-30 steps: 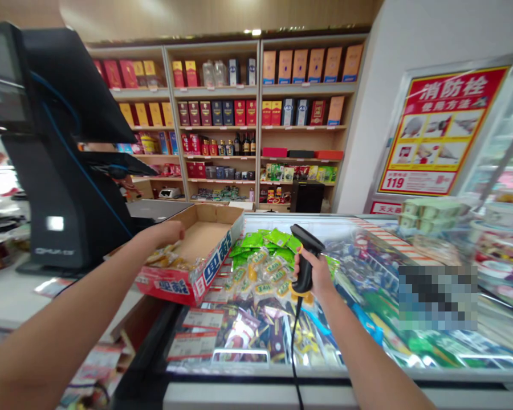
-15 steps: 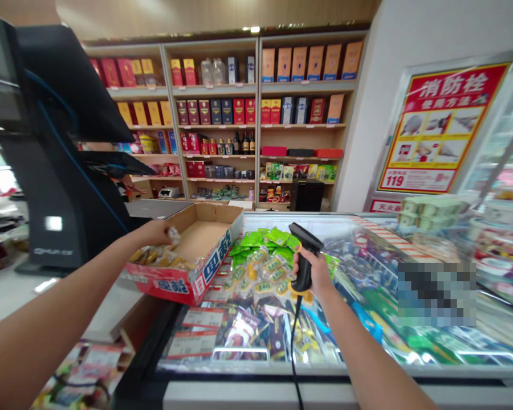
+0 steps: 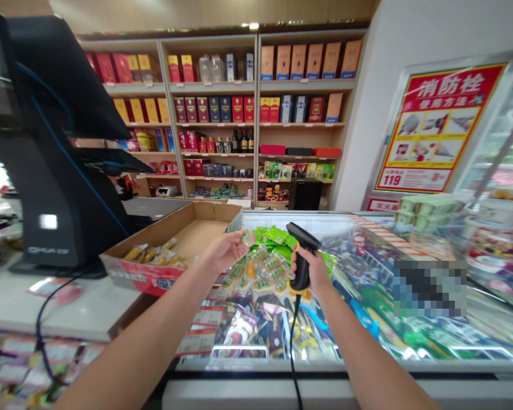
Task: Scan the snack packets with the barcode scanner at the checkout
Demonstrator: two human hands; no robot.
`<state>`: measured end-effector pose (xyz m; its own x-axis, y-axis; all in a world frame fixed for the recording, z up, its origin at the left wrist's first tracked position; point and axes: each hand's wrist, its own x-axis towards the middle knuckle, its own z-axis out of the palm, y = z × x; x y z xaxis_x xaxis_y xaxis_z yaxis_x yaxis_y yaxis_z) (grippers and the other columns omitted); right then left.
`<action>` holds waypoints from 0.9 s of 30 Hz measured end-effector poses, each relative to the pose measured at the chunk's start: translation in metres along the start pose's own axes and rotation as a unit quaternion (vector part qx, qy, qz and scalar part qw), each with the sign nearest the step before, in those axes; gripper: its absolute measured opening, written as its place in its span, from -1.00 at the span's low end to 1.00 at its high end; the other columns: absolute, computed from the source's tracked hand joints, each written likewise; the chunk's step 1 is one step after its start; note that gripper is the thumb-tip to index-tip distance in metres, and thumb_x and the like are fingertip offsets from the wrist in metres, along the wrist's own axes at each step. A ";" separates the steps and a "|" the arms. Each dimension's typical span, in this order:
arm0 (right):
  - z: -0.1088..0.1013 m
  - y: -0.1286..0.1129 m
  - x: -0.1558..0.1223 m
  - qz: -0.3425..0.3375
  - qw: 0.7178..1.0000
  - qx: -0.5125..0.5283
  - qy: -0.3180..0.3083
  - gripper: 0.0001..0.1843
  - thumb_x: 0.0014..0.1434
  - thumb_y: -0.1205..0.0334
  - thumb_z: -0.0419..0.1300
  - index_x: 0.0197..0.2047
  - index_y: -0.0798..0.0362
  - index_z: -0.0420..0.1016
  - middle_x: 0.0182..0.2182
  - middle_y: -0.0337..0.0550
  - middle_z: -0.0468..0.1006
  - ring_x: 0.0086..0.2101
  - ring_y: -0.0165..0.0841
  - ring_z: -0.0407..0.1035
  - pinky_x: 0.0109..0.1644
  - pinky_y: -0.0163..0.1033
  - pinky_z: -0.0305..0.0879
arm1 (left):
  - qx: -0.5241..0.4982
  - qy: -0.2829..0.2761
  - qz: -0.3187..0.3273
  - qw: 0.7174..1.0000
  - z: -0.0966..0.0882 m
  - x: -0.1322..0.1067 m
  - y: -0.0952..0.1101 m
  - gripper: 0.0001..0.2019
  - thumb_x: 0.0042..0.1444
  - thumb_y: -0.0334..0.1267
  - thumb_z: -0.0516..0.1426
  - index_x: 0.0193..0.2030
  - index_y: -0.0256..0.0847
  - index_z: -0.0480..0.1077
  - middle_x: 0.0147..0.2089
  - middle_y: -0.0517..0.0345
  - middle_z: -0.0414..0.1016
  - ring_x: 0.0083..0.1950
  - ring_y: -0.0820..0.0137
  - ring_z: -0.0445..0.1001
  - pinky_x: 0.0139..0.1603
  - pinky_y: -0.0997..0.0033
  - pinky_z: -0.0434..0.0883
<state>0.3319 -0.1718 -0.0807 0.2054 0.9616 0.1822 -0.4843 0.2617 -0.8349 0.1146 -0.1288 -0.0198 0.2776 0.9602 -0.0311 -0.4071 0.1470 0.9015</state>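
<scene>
My left hand (image 3: 224, 251) is raised over the freezer, pinching a small clear snack packet (image 3: 248, 237) in its fingertips. My right hand (image 3: 313, 272) is shut around the grip of a black handheld barcode scanner (image 3: 302, 250), which has a yellow trim and a black cord hanging down. Below both hands lies a heap of yellow-labelled snack packets (image 3: 260, 273) with green packets (image 3: 276, 234) behind it. To the left, an open cardboard display box (image 3: 154, 273) with a red printed front holds a few yellow packets.
A black POS terminal (image 3: 55, 165) stands on the white counter (image 3: 81, 307) at left. A glass-topped chest freezer (image 3: 325, 341) full of packaged goods lies ahead. Shelves of boxed liquor (image 3: 256, 108) line the back wall, and a red fire-hydrant poster (image 3: 436, 128) hangs at right.
My left hand has moved right from the cardboard box to above the freezer, carrying a packet. The box now sits lower and farther left in view. The scanner stays in my right hand.
</scene>
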 end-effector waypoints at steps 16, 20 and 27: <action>0.005 -0.001 -0.015 0.052 0.961 -0.166 -0.213 -0.75 -0.04 0.09 0.31 -0.49 0.11 0.45 -0.67 -0.23 0.44 -0.73 -0.44 0.31 -0.67 -0.37 0.27 | 0.342 0.025 0.287 0.894 -0.023 0.017 -0.078 -0.56 -0.06 -0.43 0.14 0.03 -0.23 0.37 -0.33 0.19 0.43 -0.23 0.43 0.44 -0.05 0.40 0.38; 0.003 0.001 -0.014 0.050 0.957 -0.181 -0.219 -0.76 -0.03 0.11 0.30 -0.48 0.12 0.44 -0.67 -0.23 0.44 -0.73 -0.45 0.30 -0.66 -0.37 0.27 | 0.350 0.032 0.294 0.889 -0.023 0.017 -0.079 -0.56 -0.06 -0.43 0.14 0.04 -0.23 0.38 -0.33 0.19 0.45 -0.25 0.42 0.45 -0.09 0.41 0.38; -0.001 0.005 -0.011 0.060 0.949 -0.198 -0.237 -0.74 -0.02 0.09 0.28 -0.53 0.11 0.43 -0.70 -0.22 0.44 -0.74 -0.44 0.29 -0.66 -0.37 0.27 | 0.325 0.014 0.304 0.895 -0.024 0.021 -0.081 -0.58 -0.07 -0.42 0.14 0.01 -0.22 0.38 -0.01 0.01 0.52 -0.01 0.33 0.49 0.10 0.30 0.36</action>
<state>0.3279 -0.1809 -0.0870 -0.2827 0.9364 0.2077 -0.1030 0.1857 -0.9772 0.1325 -0.1146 -0.1043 0.1507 0.8224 0.5486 0.1188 -0.5660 0.8158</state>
